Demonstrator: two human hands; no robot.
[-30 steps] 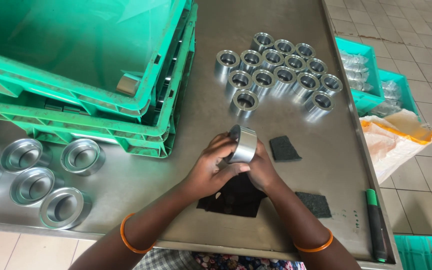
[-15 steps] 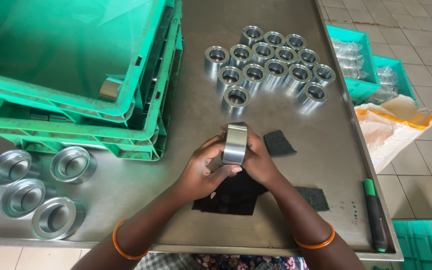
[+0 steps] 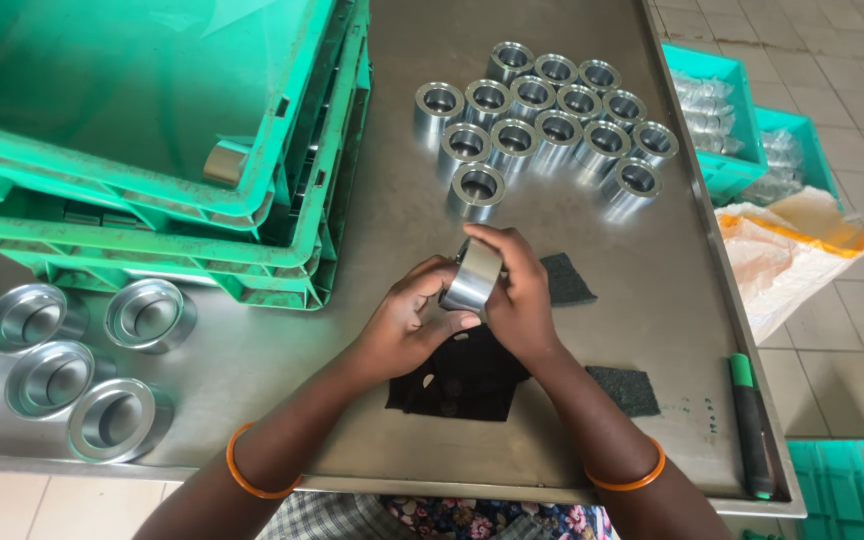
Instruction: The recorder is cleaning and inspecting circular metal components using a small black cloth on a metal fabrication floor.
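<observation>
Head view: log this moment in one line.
left hand + right hand: grip metal ring | above black cloth | finished rings cluster behind

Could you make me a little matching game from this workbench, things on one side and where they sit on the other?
Things:
1. metal ring
2. green crates
3. cluster of metal rings
4. green-capped marker

Places:
A. lying near the table's right edge
B. held between the left hand and right hand
C. stacked at the table's far left
D. standing together at the far middle of the table

Pairs: 1-B, 2-C, 3-D, 4-A
</observation>
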